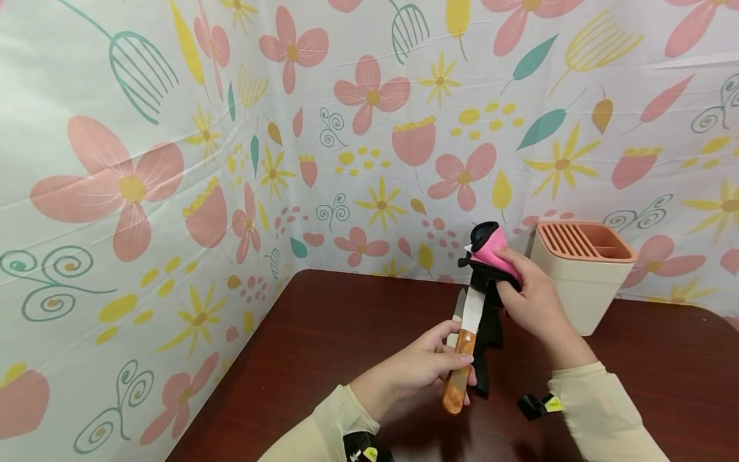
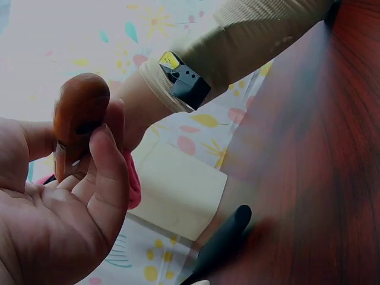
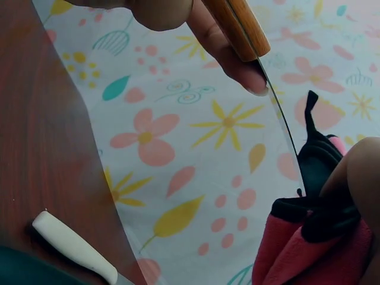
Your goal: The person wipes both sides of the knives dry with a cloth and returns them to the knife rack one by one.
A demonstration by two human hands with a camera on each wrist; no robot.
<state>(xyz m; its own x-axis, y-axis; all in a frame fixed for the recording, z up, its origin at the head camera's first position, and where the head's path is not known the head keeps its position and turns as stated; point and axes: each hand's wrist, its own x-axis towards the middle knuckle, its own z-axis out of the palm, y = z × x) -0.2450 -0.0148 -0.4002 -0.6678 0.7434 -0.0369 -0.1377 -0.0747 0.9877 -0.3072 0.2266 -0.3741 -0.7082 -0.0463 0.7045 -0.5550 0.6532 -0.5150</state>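
Observation:
In the head view, my left hand (image 1: 424, 359) holds the brown wooden handle (image 1: 458, 378) of a knife between thumb and fingers. Its flat silver blade (image 1: 473, 309) points away and runs up to a pink and black cloth (image 1: 491, 247), which hides the far part. My right hand (image 1: 534, 298) grips this cloth around the blade. Seen from the right wrist, the blade appears as a thin line entering the cloth's black-edged side (image 3: 297, 208). Below the hands, a white-handled knife (image 3: 74, 243) lies on the table beside black handles (image 1: 489, 330), partly covered from above.
A cream knife holder (image 1: 577, 289) with a coral slotted top stands behind my right hand, near the back edge of the dark red-brown table (image 1: 346, 314). Flower-patterned cloth (image 1: 369, 160) hangs behind and to the left of the table.

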